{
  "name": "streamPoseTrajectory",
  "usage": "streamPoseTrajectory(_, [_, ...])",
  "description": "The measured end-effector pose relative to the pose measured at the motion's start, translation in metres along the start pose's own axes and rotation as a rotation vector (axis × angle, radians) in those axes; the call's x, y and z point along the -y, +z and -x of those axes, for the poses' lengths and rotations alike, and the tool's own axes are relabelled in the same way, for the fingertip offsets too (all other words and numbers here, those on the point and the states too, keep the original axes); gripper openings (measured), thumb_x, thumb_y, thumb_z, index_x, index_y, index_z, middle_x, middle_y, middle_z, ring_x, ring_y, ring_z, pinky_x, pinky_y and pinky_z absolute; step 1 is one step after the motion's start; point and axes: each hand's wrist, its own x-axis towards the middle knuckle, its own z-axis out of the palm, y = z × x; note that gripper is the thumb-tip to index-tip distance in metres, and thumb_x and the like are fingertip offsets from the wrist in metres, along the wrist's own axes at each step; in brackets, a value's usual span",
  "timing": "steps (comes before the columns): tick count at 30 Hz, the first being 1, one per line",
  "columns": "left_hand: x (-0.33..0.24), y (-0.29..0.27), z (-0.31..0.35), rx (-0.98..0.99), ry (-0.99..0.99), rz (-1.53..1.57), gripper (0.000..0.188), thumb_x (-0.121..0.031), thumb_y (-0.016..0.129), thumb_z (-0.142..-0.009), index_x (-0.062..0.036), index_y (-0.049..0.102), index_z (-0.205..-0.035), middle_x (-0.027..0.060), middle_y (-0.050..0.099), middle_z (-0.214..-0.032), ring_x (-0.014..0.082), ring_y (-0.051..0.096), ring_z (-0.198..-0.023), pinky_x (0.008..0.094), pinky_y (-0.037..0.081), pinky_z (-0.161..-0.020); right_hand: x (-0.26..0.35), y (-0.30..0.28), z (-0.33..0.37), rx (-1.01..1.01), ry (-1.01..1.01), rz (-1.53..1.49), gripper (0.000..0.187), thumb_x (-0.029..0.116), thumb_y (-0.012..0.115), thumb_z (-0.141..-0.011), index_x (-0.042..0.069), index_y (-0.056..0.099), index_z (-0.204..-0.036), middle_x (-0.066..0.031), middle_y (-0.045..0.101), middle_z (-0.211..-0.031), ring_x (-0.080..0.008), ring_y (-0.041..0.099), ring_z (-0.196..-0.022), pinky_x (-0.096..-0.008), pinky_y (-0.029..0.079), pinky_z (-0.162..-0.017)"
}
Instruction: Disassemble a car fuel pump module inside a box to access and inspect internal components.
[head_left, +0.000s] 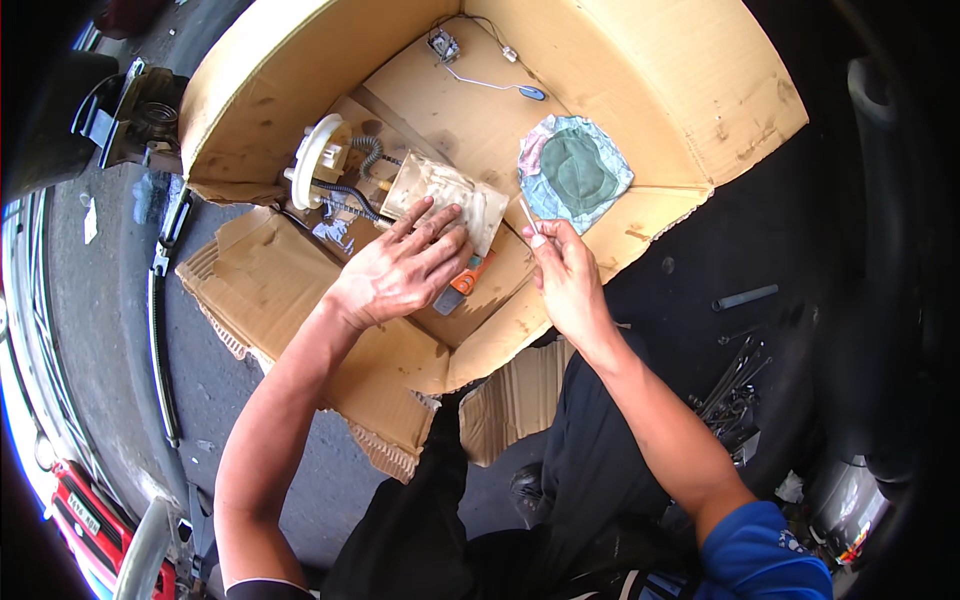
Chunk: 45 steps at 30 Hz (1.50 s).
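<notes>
The unit lies on its side on the floor of the open box, its round white cap toward the left and its hoses running between cap and pale body. The left hand rests over the body, fingers spread and slightly bent on its upper face; whether the thumb closes in beneath is hidden, so I cannot tell if it grips or only presses. The right hand pinches a thin pale stick between thumb and fingers, its tip pointing up, just beside the body and near the cloth.

The step in hand looks like close handwork on the unit: the left hand seems to steady it while the right holds the stick ready. Bringing the stick onto the body would call for a small leftward turn of the right wrist, a light pinch and firm support from the left, since the unit could roll on its rounded cap.

An orange-and-grey tool lies partly below the left hand; the float sits well apart, near the far wall.
</notes>
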Motion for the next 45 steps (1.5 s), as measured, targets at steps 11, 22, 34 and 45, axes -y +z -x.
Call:
streamPoseTrajectory(11, [-0.012, -0.010, -0.005, -0.018, -0.058, -0.062, 0.041, -0.016, 0.075, -0.085, 0.0009, 0.070, -0.121, 0.0135, 0.070, -0.122, 0.0308, 0.069, -0.121, 0.0397, 0.060, -0.105, -0.005, 0.038, -0.012, 0.036, 0.166, -0.242, 0.016, 0.015, 0.060, -0.114, 0.002, 0.057, -0.123, -0.0048, 0.066, -0.096, -0.0080, 0.055, -0.059, -0.0254, 0.044, -0.053])
streamPoseTrajectory(22, [-0.039, -0.027, 0.030, 0.046, -0.285, 0.121, 0.035, -0.007, 0.081, -0.087, -0.0031, 0.072, -0.120, 0.0110, 0.074, -0.121, 0.0291, 0.070, -0.109, 0.0436, 0.058, -0.092, -0.003, 0.034, -0.009, 0.078, 0.140, -0.260, 0.017, 0.012, 0.062, -0.112, 0.001, 0.055, -0.123, -0.0051, 0.064, -0.097, -0.0077, 0.054, -0.062, -0.0243, 0.044, -0.055])
streamPoseTrajectory(34, [-0.055, -0.004, 0.008, 0.002, -1.553, 1.262, 0.048, -0.045, 0.076, -0.105, 0.0029, 0.077, -0.103, 0.0055, 0.079, -0.091, 0.0107, 0.069, -0.078, 0.0292, 0.058, -0.072, -0.011, 0.036, 0.003, 0.106, -0.003, -0.027, 0.016, 0.009, 0.067, -0.108, 0.001, 0.056, -0.116, -0.0052, 0.067, -0.096, -0.0095, 0.057, -0.062, -0.0300, 0.047, -0.056])
streamPoseTrajectory(45, [-0.065, 0.008, 0.025, -0.284, -1.629, 1.626, 0.030, -0.034, 0.079, -0.104, -0.0041, 0.075, -0.102, 0.0047, 0.076, -0.089, 0.0109, 0.070, -0.078, 0.0281, 0.058, -0.073, -0.004, 0.038, -0.003, 0.099, 0.032, 0.034, 0.027, 0.025, 0.068, -0.110, 0.000, 0.061, -0.111, -0.0142, 0.072, -0.090, -0.0248, 0.067, -0.076, -0.0404, 0.053, -0.074])
